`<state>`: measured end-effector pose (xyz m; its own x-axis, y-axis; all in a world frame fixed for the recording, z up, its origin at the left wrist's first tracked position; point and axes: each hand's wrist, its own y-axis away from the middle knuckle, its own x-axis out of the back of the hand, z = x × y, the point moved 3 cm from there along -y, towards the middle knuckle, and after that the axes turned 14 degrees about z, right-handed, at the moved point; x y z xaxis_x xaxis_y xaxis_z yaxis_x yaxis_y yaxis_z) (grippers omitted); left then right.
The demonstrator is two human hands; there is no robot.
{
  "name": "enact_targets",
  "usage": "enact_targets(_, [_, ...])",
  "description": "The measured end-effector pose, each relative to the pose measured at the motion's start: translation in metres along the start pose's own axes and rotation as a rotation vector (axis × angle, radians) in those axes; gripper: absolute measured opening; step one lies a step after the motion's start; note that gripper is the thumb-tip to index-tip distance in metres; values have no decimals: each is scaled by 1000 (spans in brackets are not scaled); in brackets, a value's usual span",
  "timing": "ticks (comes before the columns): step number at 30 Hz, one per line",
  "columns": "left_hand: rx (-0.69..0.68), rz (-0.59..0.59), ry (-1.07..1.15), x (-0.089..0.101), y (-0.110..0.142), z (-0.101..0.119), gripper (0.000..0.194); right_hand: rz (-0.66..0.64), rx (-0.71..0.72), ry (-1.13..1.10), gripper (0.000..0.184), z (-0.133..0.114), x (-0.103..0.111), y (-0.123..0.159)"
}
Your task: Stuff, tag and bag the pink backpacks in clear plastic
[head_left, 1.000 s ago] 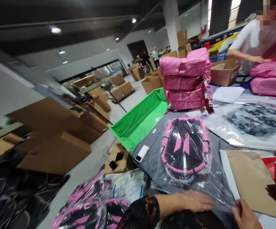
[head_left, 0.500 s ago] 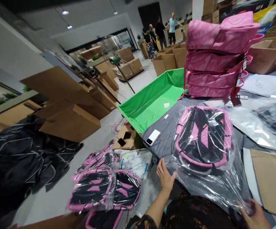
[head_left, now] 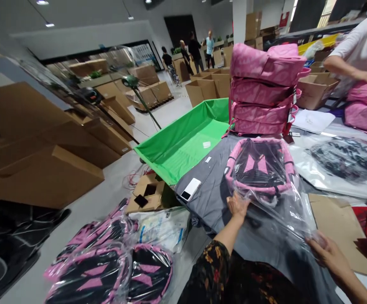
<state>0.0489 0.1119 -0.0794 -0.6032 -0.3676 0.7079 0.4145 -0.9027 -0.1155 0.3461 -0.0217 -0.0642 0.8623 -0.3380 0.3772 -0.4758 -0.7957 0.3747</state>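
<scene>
Logging our two hands first: our left hand (head_left: pixel 237 207), open with fingers spread, rests on the clear plastic bag (head_left: pixel 275 215), and our right hand (head_left: pixel 327 255) pinches that bag's edge between fingers and thumb. Item at hand: one bagged pink-and-black backpack (head_left: pixel 261 164), lying on a grey cloth (head_left: pixel 208 202) just beyond our left hand, with loose plastic between it and our right. Also counted: one white phone-sized device (head_left: pixel 190 189) on the cloth; one green fabric-lined bin (head_left: pixel 183 143) beside it; one stack of four pink backpacks (head_left: pixel 262 90) behind the bagged one; three bagged backpacks (head_left: pixel 88 270) on the floor to our left; one co-worker's hand (head_left: pixel 363 76) above further pink backpacks (head_left: pixel 365 107).
</scene>
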Motion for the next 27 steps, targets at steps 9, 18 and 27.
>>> enact_targets(9, [100, 88, -43, 58, 22, -72, 9, 476, 85, 308, 38, 39, 53, -28])
enact_targets(18, [195, 138, 19, 85, 64, -130, 27, 583, 222, 567, 46, 61, 63, 3])
enact_targets(27, [237, -26, 86, 102, 102, -150, 45, 448, 116, 400, 47, 91, 71, 40])
